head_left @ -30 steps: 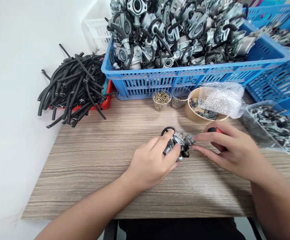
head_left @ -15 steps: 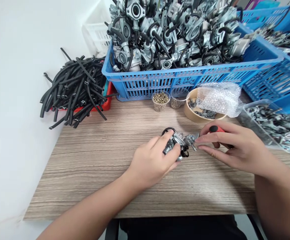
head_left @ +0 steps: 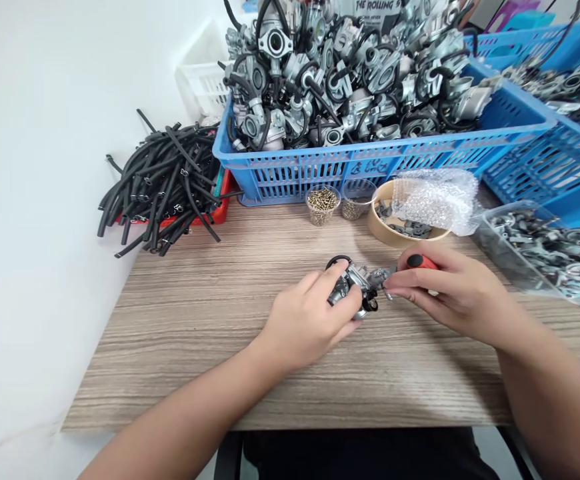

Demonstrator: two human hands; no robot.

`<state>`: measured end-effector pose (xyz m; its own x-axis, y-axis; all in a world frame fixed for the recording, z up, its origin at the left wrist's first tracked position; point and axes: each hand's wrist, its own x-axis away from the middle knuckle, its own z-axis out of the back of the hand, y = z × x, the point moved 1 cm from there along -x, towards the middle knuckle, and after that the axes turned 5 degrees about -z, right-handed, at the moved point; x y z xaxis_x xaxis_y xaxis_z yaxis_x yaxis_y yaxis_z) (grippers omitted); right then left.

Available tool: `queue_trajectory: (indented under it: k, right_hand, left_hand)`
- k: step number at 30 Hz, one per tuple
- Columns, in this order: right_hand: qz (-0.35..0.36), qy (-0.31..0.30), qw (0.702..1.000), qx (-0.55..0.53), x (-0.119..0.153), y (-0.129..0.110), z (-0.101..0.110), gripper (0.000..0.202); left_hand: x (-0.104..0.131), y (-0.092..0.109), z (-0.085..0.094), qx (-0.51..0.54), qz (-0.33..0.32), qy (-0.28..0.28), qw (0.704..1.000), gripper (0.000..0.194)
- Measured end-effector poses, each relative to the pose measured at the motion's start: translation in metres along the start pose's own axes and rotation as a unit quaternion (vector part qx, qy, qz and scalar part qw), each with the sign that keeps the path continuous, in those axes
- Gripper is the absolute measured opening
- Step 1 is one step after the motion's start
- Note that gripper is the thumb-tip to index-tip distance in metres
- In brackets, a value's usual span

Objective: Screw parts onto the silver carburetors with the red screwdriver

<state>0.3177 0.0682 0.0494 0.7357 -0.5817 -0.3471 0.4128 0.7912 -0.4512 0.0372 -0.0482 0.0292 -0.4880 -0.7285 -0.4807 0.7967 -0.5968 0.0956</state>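
Note:
A small silver carburetor (head_left: pixel 355 277) with a black hose rests on the wooden table, and my left hand (head_left: pixel 315 313) is wrapped over it from the left. My right hand (head_left: pixel 445 287) has a screwdriver with a red and black handle (head_left: pixel 423 261) tucked in its palm. The thumb and forefinger of that hand pinch at the carburetor's right end, touching the metal part there. Whether a small piece sits between those fingertips is hidden. The screwdriver's shaft cannot be made out.
Behind the hands stands a blue crate (head_left: pixel 310 175) heaped with carburetors. Clear cups of brass screws (head_left: pixel 323 199) and small parts, a round tan bowl (head_left: pixel 387 233), bubble wrap (head_left: pixel 437 197) and a clear tray (head_left: pixel 510 263) of metal parts stand before it. Black hoses (head_left: pixel 165 180) fill a red tray at left.
My right hand has moved slightly left, its fingertips closing in on the carburetor's right end. My left hand keeps its hold. The camera view has shifted a little.

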Motion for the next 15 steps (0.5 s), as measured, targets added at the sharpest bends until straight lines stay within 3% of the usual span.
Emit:
queue_trajectory:
  k: [13,15]
  right_hand:
    - [-0.015,-0.005,1.000,0.016,-0.0009,-0.0061,-0.0079,0.013]
    - [-0.019,0.026,0.999,0.000,0.0002,-0.0072,-0.0057,0.019]
  left_hand:
    - [-0.0029,-0.0019,0.0028,0.037,0.012,0.001,0.999,0.047]
    - [-0.0026,-0.0046,0.0048,0.075,0.022,-0.008,0.997,0.052]
